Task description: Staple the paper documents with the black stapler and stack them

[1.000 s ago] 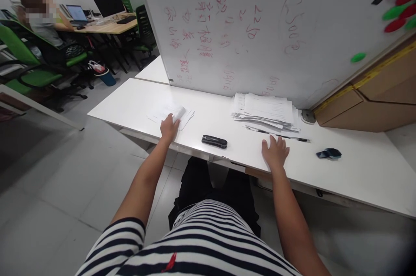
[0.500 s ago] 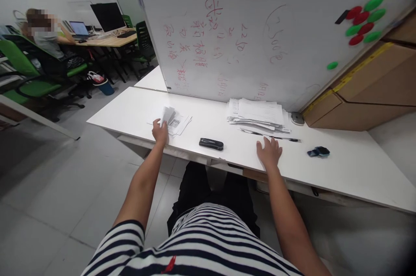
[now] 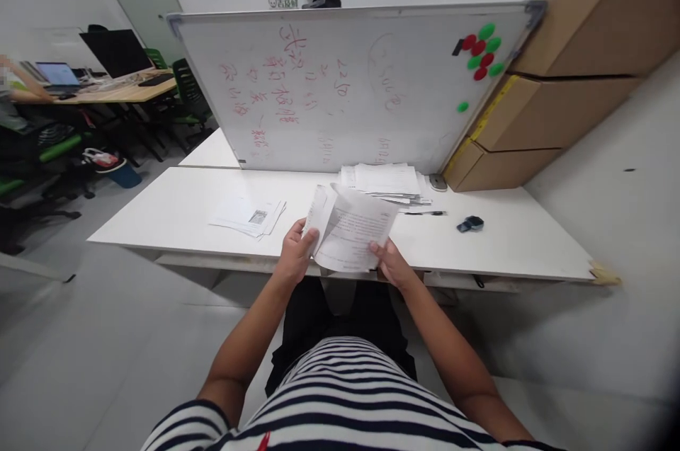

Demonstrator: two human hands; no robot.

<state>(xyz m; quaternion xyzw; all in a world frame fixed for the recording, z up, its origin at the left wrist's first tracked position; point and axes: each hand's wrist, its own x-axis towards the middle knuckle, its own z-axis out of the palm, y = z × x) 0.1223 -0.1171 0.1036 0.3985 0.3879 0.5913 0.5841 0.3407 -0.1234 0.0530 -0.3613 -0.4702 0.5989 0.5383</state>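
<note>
Table [image 3: 159, 207] edge runs beneath curled sheets [image 3: 355, 231], held up by the left hand [image 3: 296, 250] pinching one side and the right hand [image 3: 392, 263] the lower right corner. Bent pages could slip apart if either thumb eases.

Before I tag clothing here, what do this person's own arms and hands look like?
The left hand and right hand are ungloved, with no watch or bracelet visible. The left sleeve is short, with white and dark navy stripes; only a dark edge of the right sleeve shows.
</note>
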